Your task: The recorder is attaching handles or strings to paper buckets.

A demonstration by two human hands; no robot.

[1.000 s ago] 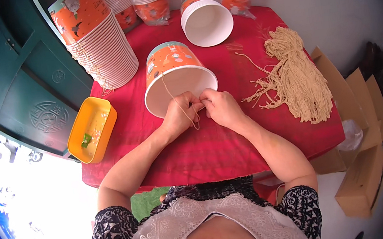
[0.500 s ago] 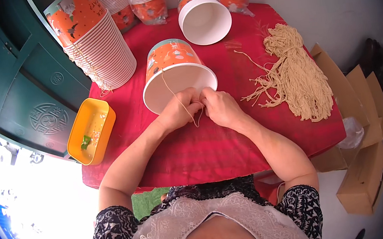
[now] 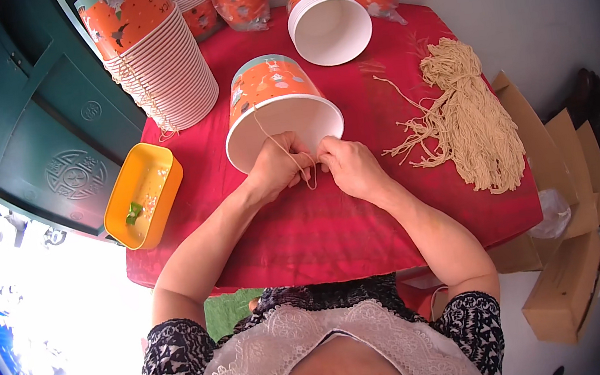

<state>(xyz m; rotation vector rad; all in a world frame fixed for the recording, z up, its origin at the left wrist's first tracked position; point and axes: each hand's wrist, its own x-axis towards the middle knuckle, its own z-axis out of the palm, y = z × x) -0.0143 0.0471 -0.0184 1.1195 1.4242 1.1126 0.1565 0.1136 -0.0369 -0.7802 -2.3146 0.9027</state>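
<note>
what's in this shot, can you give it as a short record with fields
surface: red cloth-covered table
left hand: left hand pinches a thin tan string at the rim of the paper bucket
right hand: right hand pinches the same string beside the left
bucket: orange and white paper bucket lying on its side, mouth toward the person
string supply: bundle of tan strings on the right
left side: yellow tray at the table edge
back: stack of nested buckets; a second bucket lying on its side
</note>
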